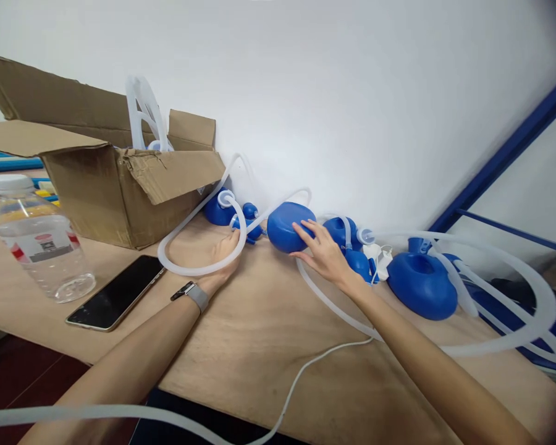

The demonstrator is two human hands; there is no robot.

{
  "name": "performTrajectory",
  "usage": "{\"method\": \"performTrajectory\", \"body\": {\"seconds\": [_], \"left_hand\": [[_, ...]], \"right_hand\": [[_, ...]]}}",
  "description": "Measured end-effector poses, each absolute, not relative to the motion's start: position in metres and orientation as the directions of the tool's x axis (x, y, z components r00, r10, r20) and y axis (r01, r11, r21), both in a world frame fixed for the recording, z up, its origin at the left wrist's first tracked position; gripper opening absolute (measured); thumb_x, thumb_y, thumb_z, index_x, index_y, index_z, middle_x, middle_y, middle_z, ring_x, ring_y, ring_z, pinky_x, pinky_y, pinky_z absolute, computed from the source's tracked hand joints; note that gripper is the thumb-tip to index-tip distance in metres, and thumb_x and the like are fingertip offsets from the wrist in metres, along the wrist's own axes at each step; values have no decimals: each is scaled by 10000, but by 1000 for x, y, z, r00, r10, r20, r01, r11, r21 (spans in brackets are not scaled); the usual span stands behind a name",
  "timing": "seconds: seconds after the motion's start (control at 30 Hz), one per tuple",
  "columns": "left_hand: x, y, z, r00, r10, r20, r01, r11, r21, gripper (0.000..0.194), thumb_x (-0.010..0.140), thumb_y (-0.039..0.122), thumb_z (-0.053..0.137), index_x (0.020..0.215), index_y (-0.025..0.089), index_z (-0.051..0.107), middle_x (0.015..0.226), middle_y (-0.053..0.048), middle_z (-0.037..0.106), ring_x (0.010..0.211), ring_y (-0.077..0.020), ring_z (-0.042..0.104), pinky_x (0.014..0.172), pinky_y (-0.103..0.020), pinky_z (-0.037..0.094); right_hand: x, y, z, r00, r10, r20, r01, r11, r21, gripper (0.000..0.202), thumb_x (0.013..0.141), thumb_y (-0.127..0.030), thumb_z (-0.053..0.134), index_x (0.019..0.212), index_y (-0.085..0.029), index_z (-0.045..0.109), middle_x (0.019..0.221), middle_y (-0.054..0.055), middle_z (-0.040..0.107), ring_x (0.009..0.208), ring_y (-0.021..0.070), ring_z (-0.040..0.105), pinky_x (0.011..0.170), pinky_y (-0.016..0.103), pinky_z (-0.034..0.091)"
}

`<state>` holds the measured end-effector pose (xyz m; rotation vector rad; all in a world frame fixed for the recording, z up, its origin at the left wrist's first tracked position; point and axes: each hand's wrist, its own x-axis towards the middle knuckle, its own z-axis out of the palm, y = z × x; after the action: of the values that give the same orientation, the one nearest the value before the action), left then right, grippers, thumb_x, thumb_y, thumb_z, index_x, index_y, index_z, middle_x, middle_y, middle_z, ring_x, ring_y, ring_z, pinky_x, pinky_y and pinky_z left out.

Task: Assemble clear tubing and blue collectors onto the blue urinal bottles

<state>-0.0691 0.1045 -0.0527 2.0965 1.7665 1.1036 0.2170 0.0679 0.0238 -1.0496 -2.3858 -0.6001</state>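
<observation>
My right hand [324,250] rests on the rounded side of a blue plastic urine bottle [287,224], fingers on its surface and thumb below. My left hand [225,250] is curled at a blue funnel-shaped fitting [254,230] with a clear collar, left of that bottle. Its fingertips are partly hidden. A translucent hose [199,271] loops in front of my left hand and rises to a white cap on another blue bottle [217,209] behind. To the right are further blue bottles, one against the wall [340,230] and one with a handle hole [417,290], with hoses attached.
An open cardboard box [88,198] with hoses sticking out stands at the left. Before it are a water bottle [46,247] and a phone [115,293]. A white cable [301,374] crosses the front table edge. A blue metal frame [500,154] rises at the right.
</observation>
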Motion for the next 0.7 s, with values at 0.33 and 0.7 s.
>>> {"method": "performTrajectory", "body": {"seconds": [0.33, 0.7], "left_hand": [[-65, 117, -55, -42, 868, 495, 796, -271, 542, 502, 1064, 341, 296, 1511, 171, 450, 1323, -197, 651, 1132, -339, 683, 965, -460, 550], [-60, 106, -60, 234, 623, 746, 673, -658, 338, 649, 999, 218, 365, 1623, 104, 233, 1720, -179, 142, 1623, -340, 51, 1325, -594, 177]], "right_hand": [[254, -7, 32, 248, 657, 712, 356, 622, -697, 891, 785, -660, 762, 1516, -316, 384, 1505, 144, 492, 1359, 341, 541, 1021, 533, 553], [230, -35, -15, 376, 926, -28, -259, 76, -963, 824, 802, -707, 738, 1481, -444, 353, 1570, 40, 460, 1288, 311, 624, 938, 559, 622]]}}
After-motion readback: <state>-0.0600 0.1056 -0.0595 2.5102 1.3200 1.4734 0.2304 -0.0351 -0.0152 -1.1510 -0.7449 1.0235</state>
